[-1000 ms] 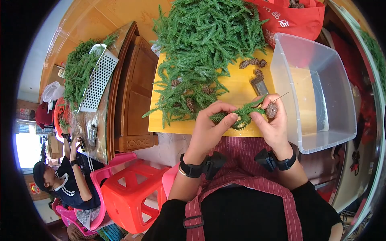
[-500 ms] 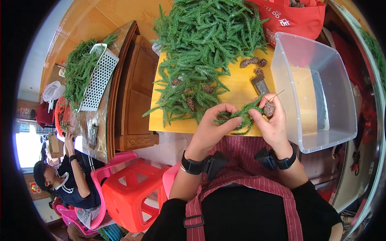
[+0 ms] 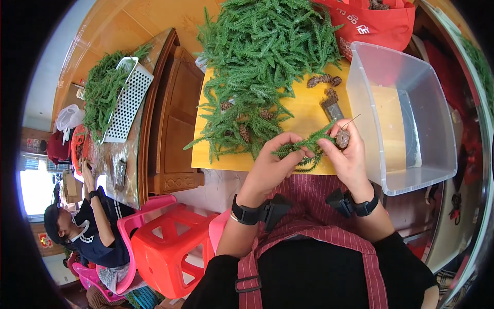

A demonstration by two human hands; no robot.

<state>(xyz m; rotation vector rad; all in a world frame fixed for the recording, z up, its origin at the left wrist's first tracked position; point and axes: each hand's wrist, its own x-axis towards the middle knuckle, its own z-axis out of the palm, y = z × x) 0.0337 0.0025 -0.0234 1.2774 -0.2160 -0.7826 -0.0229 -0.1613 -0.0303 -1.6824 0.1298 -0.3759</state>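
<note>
Over the front edge of the yellow table, my left hand [image 3: 278,164] pinches a green artificial pine sprig [image 3: 315,140] between thumb and fingers. My right hand [image 3: 349,158] is closed around the sprig's other end and also holds a brown pine cone [image 3: 342,138] against its fingers. A thin wire sticks out past the cone toward the upper right. Just beyond my hands lies a bundle of brown wires [image 3: 332,109] with a loose pine cone at its top. To the left, several cones [image 3: 244,133] sit among pine sprigs.
A large heap of green sprigs [image 3: 272,46] covers the far table. At right stand a clear plastic bin [image 3: 401,180] and, behind it, a red bag [image 3: 381,26]. Red stools [image 3: 159,252] are at left. A co-worker [image 3: 98,221] sits by another table with a white perforated basket [image 3: 128,105].
Both hands stay in nearly the same place, still holding the sprig and cone. The sprig and my left fingertips have shifted slightly. The co-worker's hand has moved a little.
</note>
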